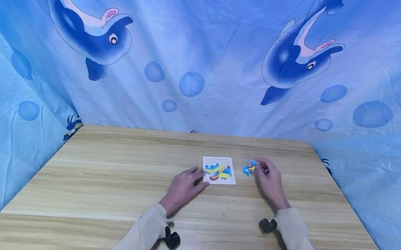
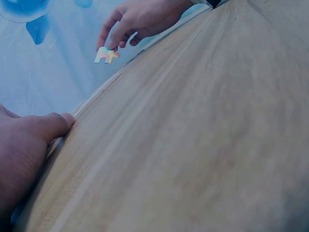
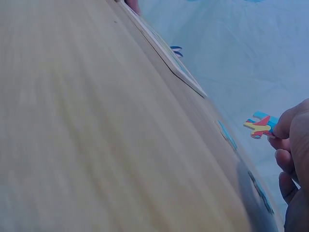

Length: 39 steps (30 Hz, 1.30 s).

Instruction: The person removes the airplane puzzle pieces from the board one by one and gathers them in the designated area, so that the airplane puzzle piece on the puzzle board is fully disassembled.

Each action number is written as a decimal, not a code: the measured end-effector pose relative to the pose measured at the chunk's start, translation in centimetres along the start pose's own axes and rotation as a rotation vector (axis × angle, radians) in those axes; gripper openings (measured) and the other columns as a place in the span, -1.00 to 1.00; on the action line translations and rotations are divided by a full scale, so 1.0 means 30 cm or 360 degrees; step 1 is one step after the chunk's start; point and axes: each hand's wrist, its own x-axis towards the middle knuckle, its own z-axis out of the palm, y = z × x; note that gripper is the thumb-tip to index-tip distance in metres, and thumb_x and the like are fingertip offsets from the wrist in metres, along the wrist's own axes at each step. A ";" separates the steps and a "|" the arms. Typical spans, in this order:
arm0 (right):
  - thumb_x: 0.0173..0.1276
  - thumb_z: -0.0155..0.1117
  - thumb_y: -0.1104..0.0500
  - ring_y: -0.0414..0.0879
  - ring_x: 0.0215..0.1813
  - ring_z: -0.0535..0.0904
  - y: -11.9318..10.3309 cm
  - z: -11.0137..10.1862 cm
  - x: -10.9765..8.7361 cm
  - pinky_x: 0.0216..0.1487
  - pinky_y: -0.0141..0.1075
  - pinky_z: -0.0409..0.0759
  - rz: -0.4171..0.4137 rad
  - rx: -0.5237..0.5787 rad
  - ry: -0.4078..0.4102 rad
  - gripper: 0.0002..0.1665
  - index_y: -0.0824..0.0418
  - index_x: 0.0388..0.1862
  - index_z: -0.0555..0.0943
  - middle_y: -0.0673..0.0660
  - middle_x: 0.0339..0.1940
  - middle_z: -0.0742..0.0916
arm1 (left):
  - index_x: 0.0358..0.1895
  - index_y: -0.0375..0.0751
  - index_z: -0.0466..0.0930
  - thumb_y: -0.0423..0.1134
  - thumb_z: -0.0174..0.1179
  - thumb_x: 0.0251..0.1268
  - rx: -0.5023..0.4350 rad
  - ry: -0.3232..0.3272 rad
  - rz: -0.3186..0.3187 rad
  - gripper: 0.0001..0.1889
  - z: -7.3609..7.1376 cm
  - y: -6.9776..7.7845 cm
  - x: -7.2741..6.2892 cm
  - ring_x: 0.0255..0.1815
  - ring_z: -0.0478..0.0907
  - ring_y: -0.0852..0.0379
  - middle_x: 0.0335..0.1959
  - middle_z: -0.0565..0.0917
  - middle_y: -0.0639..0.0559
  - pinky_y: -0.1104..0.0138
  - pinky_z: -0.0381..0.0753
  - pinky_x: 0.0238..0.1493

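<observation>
A jigsaw board (image 1: 217, 158) with a white border lies flat on the table, showing a partly assembled yellow cartoon airplane on blue. My left hand (image 1: 184, 187) rests at its left side, thumb and fingers spread against the border. My right hand (image 1: 270, 180), to the right of the board, pinches a puzzle piece (image 3: 261, 125) coloured red, yellow and light blue between thumb and fingertips. In the right wrist view this piece is raised off the table. Beneath it lie loose blue puzzle pieces (image 1: 247, 171), partly covered by the right hand in the head view.
The wood-grain table (image 1: 116, 196) stretches out on both sides of the hands. Behind it hangs a blue curtain (image 1: 221, 114) with dolphins and bubbles. A black wrist device (image 1: 172, 240) is on the left sleeve, and another black device (image 1: 267, 225) on the right.
</observation>
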 end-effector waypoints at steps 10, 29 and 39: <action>0.39 0.15 0.33 -0.15 -0.28 0.48 0.031 -0.057 -0.015 -0.31 -0.51 0.45 0.0030 -0.0094 0.0095 -0.73 0.28 0.05 0.59 0.13 -0.30 0.63 | 0.05 0.02 0.68 0.21 0.18 0.25 0.0002 0.0001 -0.0015 -0.55 0.003 -0.001 -0.001 0.20 0.54 -0.02 0.11 0.64 0.04 0.08 0.60 0.05; 0.40 0.08 0.35 -0.30 -0.34 0.43 0.119 -0.192 -0.058 -0.35 -0.56 0.38 0.0063 -0.0324 0.0239 -0.72 0.34 0.04 0.59 0.17 -0.30 0.63 | 0.10 0.00 0.65 0.19 0.20 0.25 0.0006 -0.0012 -0.0020 -0.52 -0.001 0.004 -0.002 0.19 0.54 -0.02 0.12 0.63 0.04 0.07 0.60 0.05; 0.41 0.10 0.33 -0.22 -0.34 0.41 0.138 -0.219 -0.067 -0.38 -0.52 0.36 0.0099 -0.0484 0.0217 -0.74 0.34 0.02 0.60 0.17 -0.33 0.62 | 0.11 0.00 0.64 0.18 0.21 0.24 0.0012 -0.0012 -0.0026 -0.52 0.000 0.004 -0.002 0.19 0.54 -0.02 0.13 0.63 0.05 0.07 0.60 0.05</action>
